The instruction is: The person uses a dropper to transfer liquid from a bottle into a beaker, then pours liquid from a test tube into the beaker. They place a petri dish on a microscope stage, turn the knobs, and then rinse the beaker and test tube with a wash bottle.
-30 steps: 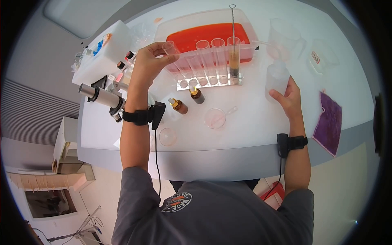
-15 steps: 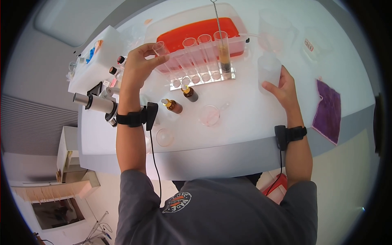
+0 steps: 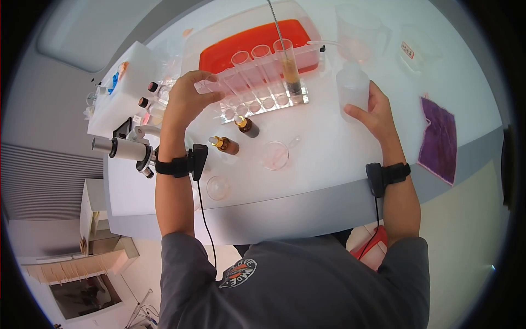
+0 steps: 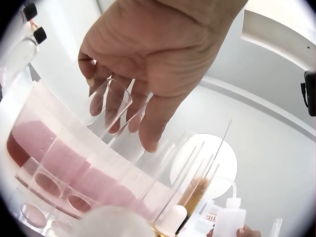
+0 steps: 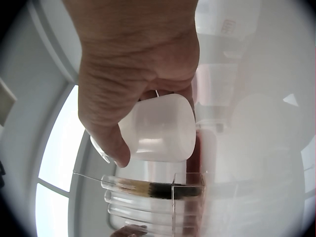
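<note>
In the head view my left hand (image 3: 189, 101) grips the upper part of the leftmost clear test tube (image 3: 209, 86), at the left end of the clear rack (image 3: 274, 109). The left wrist view shows this tube (image 4: 118, 98) between thumb and fingers; whether its base touches the rack cannot be told. My right hand (image 3: 378, 112) holds a translucent white squeeze bottle (image 3: 352, 88) upright, right of the rack, its spout pointing left. The rack's right-end tube (image 3: 287, 66) holds a brownish layer, dark material below and a wire-handled brush. Other tubes look transparent.
A tub with red contents (image 3: 255, 44) lies behind the rack. Two amber dropper bottles (image 3: 226, 145) and a shallow dish (image 3: 275, 156) are in front. A microscope (image 3: 126, 149) stands left; a pitcher (image 3: 356, 33) and purple cloth (image 3: 439, 140) are right.
My left hand and the rim of its tube have come lower relative to the neighbouring tubes. The right hand still holds the bottle. The whole head view has shifted.
</note>
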The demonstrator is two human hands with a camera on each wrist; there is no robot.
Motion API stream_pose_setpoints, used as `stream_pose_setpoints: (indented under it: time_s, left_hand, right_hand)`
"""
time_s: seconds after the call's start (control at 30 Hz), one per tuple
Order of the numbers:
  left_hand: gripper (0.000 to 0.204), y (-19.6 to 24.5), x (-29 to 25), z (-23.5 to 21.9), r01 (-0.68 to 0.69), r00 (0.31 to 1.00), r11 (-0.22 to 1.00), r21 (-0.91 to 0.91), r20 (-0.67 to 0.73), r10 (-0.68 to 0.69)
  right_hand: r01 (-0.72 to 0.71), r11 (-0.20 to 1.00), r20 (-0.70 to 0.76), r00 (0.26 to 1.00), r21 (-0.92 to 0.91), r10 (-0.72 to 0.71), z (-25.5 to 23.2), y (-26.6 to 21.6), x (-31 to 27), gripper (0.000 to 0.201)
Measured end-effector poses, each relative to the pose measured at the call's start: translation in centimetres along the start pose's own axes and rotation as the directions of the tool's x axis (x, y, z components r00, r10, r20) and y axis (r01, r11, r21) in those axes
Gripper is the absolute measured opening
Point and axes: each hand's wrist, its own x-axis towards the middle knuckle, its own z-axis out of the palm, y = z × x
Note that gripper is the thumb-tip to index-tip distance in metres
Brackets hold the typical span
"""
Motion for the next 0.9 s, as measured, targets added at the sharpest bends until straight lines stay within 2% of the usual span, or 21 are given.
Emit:
stream_pose_setpoints:
  time_s: [0.23, 0.53, 0.73, 0.83, 0.9]
  left_hand:
    - [0.035, -0.5, 0.0, 0.1, -0.089, 0.996, 0.988, 0.126, -0.020, 0.092]
    - [0.038, -1.3, 0.0, 0.4, -0.062, 0.998, 0.992, 0.108, -0.010, 0.064]
    - [0.043, 0.3, -0.7, 0.3, -0.012, 1.000, 0.985, 0.172, 0.005, 0.011]
    - [0.050, -0.3, -1.0, 0.5, -0.089, 0.995, 0.980, 0.175, -0.024, 0.095]
    - [0.053, -0.7, -0.9, 0.4, -0.085, 0.994, 0.983, 0.161, -0.050, 0.094]
  right_hand:
    - [0.004, 1.000, 0.005, 1.000, -0.003, -0.004, 0.0, 0.4, 0.1, 0.065]
    - [-0.013, 1.000, 0.026, 1.000, 0.023, 0.013, 0.3, 0.2, 0.1, 0.066]
    - [-0.030, 1.000, 0.075, 0.997, 0.002, 0.030, 0.3, 0.6, 0.2, 0.067]
    - [-0.047, 0.999, 0.093, 0.995, 0.003, 0.046, 0.2, 0.8, 0.1, 0.066]
    - [-0.062, 0.998, 0.098, 0.993, 0.001, 0.061, 0.2, 0.7, 0.1, 0.066]
